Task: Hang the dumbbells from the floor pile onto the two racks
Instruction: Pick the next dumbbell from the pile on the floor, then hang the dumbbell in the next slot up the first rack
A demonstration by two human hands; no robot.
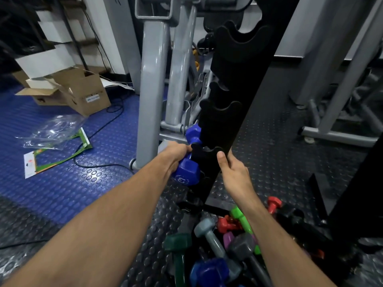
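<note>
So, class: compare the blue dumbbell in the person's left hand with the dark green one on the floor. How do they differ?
The blue dumbbell is gripped by the left hand at the black rack; the dark green dumbbell lies loose in the floor pile. Blue shows a number; green shows none. Both have faceted heads.

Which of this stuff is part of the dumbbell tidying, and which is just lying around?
Part of the job: blue dumbbell in the left hand; black rack held by the right hand; floor pile of dumbbells.

Lying about: cardboard boxes, plastic bag, black cable.
</note>
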